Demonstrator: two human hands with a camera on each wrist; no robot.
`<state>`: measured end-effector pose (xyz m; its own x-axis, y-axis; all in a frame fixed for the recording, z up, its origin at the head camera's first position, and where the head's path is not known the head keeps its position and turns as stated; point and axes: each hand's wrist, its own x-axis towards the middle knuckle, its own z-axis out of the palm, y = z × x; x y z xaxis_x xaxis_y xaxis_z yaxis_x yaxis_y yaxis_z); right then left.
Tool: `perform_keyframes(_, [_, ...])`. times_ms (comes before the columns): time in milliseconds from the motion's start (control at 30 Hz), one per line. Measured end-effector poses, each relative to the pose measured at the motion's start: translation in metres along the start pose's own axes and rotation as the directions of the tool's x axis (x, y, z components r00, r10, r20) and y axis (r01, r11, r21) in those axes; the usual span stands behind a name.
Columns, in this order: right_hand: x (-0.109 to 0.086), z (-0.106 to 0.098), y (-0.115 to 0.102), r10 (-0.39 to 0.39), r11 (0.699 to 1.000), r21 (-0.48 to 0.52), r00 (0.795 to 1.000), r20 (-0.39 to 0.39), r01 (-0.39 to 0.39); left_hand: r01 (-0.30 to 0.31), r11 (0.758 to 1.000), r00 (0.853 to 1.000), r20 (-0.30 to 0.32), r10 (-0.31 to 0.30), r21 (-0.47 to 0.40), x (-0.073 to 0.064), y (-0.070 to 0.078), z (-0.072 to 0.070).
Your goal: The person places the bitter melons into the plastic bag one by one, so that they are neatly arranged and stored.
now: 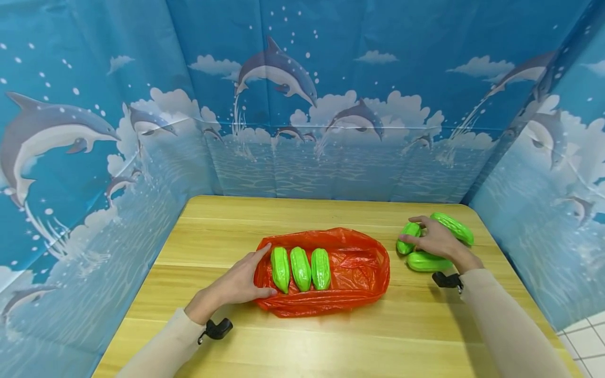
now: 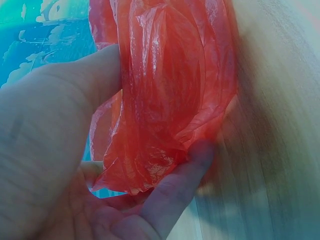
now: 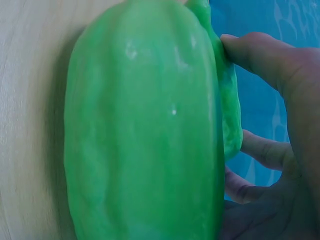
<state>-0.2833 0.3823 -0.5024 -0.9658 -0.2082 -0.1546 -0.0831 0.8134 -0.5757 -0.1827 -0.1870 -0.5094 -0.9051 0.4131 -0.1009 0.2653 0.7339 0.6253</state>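
Three glossy bright-green ribbed gourds (image 1: 301, 269) lie side by side in the left part of a crinkled red plastic bag (image 1: 326, 304), as the head view shows, on a pale wood-grain bench (image 1: 208, 231). The left hand (image 1: 241, 278) holds the bag's left end; the right hand (image 1: 439, 241) grasps, it seems, the small bright-green gourd (image 1: 410, 229) among the three at the right. I judge that the step in hand is picking up this gourd; the next move probably calls for lifting it clear of its two neighbours while the bag is kept steady. In the left wrist view, the thumb and fingers pinch the bag's edge, but the folds hide what is inside. In the right wrist view, a big gourd in front, cut off at the bottom, covers most of the grasped one, so how firm the grip is, I cannot tell.
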Motion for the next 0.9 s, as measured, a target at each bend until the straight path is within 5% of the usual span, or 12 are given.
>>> perform_keyframes(900, [0.0001, 0.0018, 0.0023, 0.002, 1.0, 0.01, 1.0, -0.019, -0.002, 0.01, 1.0, 1.0, 0.002, -0.01, 0.012, -0.0022, 0.0046, -0.0005])
